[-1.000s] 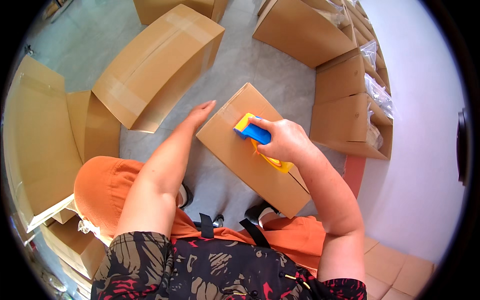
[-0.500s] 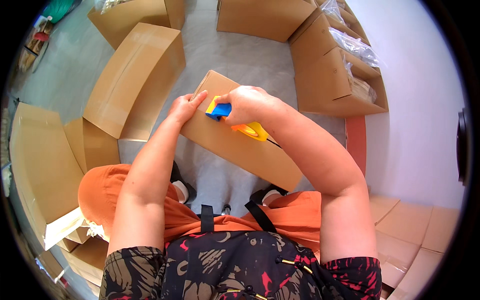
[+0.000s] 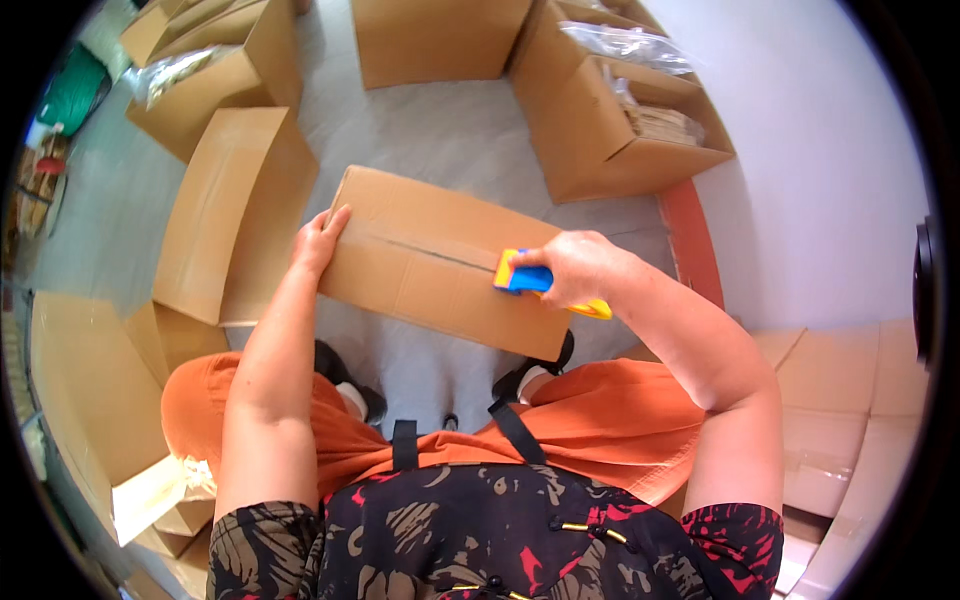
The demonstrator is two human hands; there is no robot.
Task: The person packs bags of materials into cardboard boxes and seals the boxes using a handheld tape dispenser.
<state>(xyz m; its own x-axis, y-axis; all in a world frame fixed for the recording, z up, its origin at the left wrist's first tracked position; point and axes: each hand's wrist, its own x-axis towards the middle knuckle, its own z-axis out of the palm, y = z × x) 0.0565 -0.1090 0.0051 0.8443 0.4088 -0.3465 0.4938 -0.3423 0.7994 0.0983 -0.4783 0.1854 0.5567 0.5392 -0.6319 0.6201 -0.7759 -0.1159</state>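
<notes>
A closed brown cardboard box (image 3: 410, 220) sits in front of me, slightly angled, with a seam running along its top face. My left hand (image 3: 320, 240) grips the box's left end, thumb over the edge and fingers mostly hidden. My right hand (image 3: 575, 265) is wrapped round a blue and yellow tape dispenser (image 3: 525, 278), whose head rests at the seam on the right half of the box top.
Open cartons with bagged contents stand at the upper left (image 3: 200, 100) and upper right (image 3: 560, 140). An empty-looking carton (image 3: 205, 230) lies at left beside leaning cardboard (image 3: 80, 380). More cardboard (image 3: 830, 380) lies lower right by a white wall (image 3: 800, 170). Grey floor (image 3: 420, 130) shows between them.
My left hand has taken hold of the box's end. My right hand and the dispenser have moved from near the box's far end rightward along the seam. The view has shifted.
</notes>
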